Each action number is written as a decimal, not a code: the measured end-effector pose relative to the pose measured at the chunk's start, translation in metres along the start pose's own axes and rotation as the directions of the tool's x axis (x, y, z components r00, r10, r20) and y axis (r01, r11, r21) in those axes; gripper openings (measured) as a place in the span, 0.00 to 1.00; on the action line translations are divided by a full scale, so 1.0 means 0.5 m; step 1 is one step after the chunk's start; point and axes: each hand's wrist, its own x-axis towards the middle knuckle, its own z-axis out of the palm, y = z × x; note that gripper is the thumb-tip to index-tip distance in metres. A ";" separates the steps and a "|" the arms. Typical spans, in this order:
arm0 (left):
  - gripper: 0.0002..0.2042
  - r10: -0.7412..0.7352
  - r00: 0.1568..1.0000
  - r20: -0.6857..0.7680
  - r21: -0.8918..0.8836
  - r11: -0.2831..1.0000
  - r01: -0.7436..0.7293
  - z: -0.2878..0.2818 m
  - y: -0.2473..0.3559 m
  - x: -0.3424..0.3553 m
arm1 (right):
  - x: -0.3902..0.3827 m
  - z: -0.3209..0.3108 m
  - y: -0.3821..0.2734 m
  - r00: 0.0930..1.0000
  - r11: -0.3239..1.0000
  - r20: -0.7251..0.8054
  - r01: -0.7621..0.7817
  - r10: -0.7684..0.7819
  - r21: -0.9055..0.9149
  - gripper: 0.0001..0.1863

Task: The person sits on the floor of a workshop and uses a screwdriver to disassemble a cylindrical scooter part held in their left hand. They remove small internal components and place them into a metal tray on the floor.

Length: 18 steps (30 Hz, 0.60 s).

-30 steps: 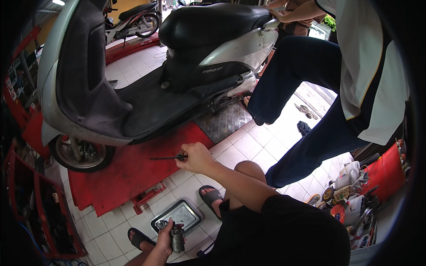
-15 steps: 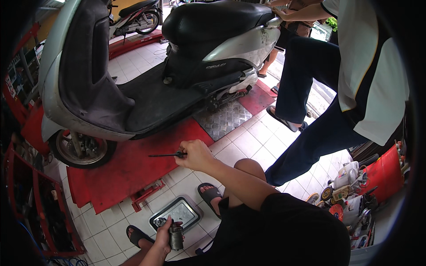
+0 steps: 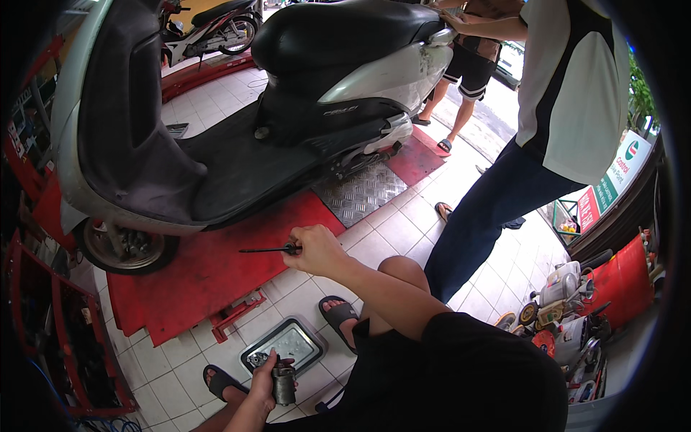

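Note:
My right hand is closed round the dark handle of a screwdriver. Its thin shaft points left, above the red lift platform. Lower down, near my knees, my left hand grips a dark cylindrical metal part; its exact kind is hard to make out. Beneath that hand, a shallow metal tray lies on the tiles between my sandalled feet, with small metal pieces at its left end, partly behind my fingers. A silver and black scooter stands on the platform, touched by neither of my hands.
Right of the scooter stands a person in a white and black shirt, one hand at the seat's rear. Another person in shorts is behind. Assorted containers and tools crowd the right side. A red rack stands left.
The standing person has shifted left and lowered a lifted leg. The scooter sits slightly further left. Both my hands keep nearly the same places and grips.

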 end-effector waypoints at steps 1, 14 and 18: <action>0.31 0.002 1.000 0.002 0.000 1.000 -0.002 0.003 0.000 -0.001 | 0.000 -0.004 0.001 1.000 1.000 0.006 -0.011 0.011 0.010 0.15; 0.30 0.009 1.000 -0.007 0.009 1.000 -0.009 0.048 0.000 -0.013 | -0.007 -0.034 0.024 1.000 1.000 0.010 -0.011 0.010 0.022 0.14; 0.30 0.007 1.000 -0.006 0.003 1.000 -0.007 0.055 0.000 -0.015 | -0.007 -0.040 0.022 0.999 0.998 0.034 -0.041 0.039 0.037 0.14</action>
